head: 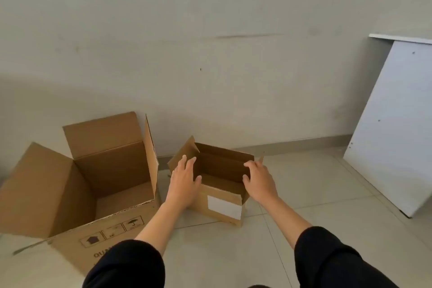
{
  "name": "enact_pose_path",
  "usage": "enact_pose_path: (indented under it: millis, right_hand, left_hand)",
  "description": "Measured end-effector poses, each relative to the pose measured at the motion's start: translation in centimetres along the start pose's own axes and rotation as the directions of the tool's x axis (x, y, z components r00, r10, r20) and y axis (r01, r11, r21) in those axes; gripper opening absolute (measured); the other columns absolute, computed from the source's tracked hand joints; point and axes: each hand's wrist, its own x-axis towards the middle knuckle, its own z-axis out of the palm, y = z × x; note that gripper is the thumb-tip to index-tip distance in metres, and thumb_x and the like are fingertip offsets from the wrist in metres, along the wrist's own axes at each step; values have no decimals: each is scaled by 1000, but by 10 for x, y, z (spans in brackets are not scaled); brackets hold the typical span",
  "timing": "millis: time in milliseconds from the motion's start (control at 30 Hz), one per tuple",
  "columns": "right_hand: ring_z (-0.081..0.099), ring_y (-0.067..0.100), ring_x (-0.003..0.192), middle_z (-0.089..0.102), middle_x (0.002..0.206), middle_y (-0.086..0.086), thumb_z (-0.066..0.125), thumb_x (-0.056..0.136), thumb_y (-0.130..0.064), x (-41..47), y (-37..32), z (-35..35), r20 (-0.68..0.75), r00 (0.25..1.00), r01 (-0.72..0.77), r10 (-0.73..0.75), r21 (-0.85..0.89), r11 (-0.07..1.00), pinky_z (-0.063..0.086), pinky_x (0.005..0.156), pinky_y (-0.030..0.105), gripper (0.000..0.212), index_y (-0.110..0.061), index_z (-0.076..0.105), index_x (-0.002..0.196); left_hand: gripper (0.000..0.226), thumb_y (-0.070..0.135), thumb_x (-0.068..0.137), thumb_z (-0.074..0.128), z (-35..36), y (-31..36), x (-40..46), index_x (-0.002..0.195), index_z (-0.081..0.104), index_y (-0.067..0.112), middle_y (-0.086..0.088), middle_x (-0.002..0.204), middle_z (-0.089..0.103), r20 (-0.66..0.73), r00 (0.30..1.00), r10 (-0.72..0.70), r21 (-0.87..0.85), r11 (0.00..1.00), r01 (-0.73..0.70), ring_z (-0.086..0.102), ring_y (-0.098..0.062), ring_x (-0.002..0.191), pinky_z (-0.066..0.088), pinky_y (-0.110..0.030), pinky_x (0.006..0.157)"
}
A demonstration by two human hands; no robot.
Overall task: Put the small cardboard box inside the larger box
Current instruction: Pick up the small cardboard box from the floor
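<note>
Your small open brown cardboard box (219, 194) sits on the pale tiled floor (315, 194) at centre frame, flaps up, with a white rectangular label (224, 207) on the side facing you. It's upright, turned a bit relative to the tile lines.

Your left hand (183, 182) is at the box's left side: fingers extended and slightly spread, lying against the raised left flap, thumb hooked over the near left edge of the opening. Flat contact, no pinch.

Your right hand (258, 181) is at the right edge: fingers curled over the rim, thumb on the inner side of the wall. Looks like a loose hold on the right wall; can't tell how firm.

The large open brown cardboard box (70, 194) is in the lower left of the frame, just beside the small one, flaps standing open. Handling symbols are printed on its near face. What shows of its interior has nothing in it.

Small box is outside the large one, on the floor.

A white flat panel (395, 128) leans against the grey wall (210, 30) at the right edge of frame, well apart from both boxes. Black sleeves (126, 266) fill the bottom of the frame.
</note>
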Motion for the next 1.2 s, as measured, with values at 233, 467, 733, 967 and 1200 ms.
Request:
enact_pose_path:
  millis: [233,467,733,967,1200]
  right_hand:
    - [52,16,119,53,131,-1,51,96,-24,-16,14,6,35,996,-78,77,29,997,49,95,27,33,-21,50,129]
    - [49,17,123,50,134,2,51,96,-22,-8,33,2,38,994,-106,104,35,994,48,98,28,34,-19,48,130]
    - [47,18,126,47,138,2,50,97,-20,44,45,18,77,993,-92,89,38,995,47,101,29,36,-18,47,132]
    - [48,20,129,39,145,3,55,95,-19,122,58,74,132,986,-101,99,7,995,48,101,32,46,-18,40,138]
    - [19,28,146,26,156,10,59,92,-13,191,78,116,188,980,-23,61,-200,980,29,117,40,62,-15,29,146]
  left_hand:
    - [61,24,96,49,15,-18,-16,151,23,19,-6,162,12,91,993,-72,-67,995,78,18,-26,148,25,-38,118]
    - [60,23,96,50,30,-11,1,150,24,16,-9,160,16,108,985,-135,-140,979,149,27,-28,145,30,-39,117]
    - [69,23,95,53,64,-8,55,152,15,14,-12,160,16,113,923,-367,-358,852,382,32,-32,142,34,-45,114]
    - [91,27,89,63,107,-22,114,153,0,14,-16,158,19,296,575,-762,-589,329,739,34,-38,140,38,-47,112]
    - [72,23,88,64,128,-37,157,147,23,19,-17,149,36,537,274,-798,-601,-134,788,41,-40,132,44,-56,104]
